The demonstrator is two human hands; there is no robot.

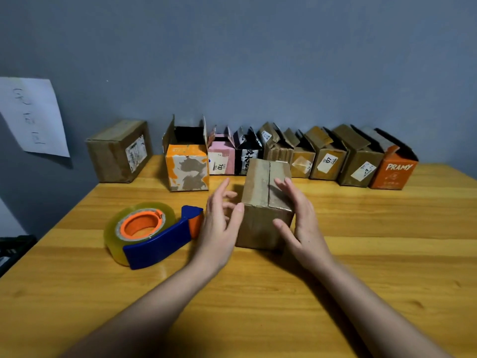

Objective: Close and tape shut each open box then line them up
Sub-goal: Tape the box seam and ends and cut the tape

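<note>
I have one small brown cardboard box [265,202] in front of me at mid-table, flaps folded down, the seam running along its top. That's the one I'm working on.

Behind it, along the grey wall [258,60], I count nine boxes in a row, touching or nearly so, all with flaps up: an orange and white box [188,169], a pink box [221,158], a black and white box [249,156], then five plain brown boxes [327,161], and at the far right an orange box marked PRAMY [393,171]. Off to the left, apart from the row, stands one larger brown box [118,151], closed, label on its side. Eleven boxes in all.

One tape dispenser [152,235], blue with an orange hub and a clear roll, lies on the wooden table [361,267] just left of my left hand.

Hands now. My left hand [222,220] hovers beside the box's left face, fingers spread and relaxed, holding nothing; its thumb tip is right at the top near corner, though I cannot tell if it touches. My right hand [296,215] lies against the box's right side, fingers straight over the top edge, thumb on the near face, not curled round it.

One sheet of paper [33,115] hangs on the wall at left.
</note>
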